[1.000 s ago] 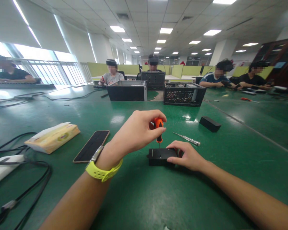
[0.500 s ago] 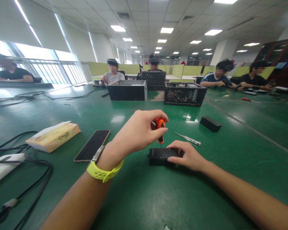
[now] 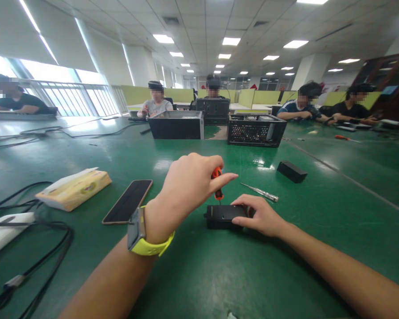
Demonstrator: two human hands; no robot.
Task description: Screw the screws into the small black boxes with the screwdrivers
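Note:
My left hand (image 3: pixel 196 179), with a watch on a yellow-green strap at the wrist, is closed round an orange and black screwdriver (image 3: pixel 218 190). Its thumb points out to the right, and the fingers hide part of the handle. The shaft points down at the top of a small black box (image 3: pixel 219 213); whether the tip sits in a screw is too small to tell. My right hand (image 3: pixel 257 215) grips the right end of this box between thumb and fingers, holding it on the green table. Just beyond that hand lies a thin clear-handled screwdriver (image 3: pixel 262 192).
A phone (image 3: pixel 129 201) and a tissue pack (image 3: pixel 75 188) lie on the left, near black cables (image 3: pixel 58 252) and a white power strip (image 3: pixel 6 230). Another black block (image 3: pixel 291 171) sits at right. Computer cases (image 3: pixel 256 130) stand across the table (image 3: pixel 199 274), where several people sit.
My left hand has rolled and shifted slightly left, its thumb now stretched further out. The screwdriver's handle has tilted a little left. The right hand and box stay in place.

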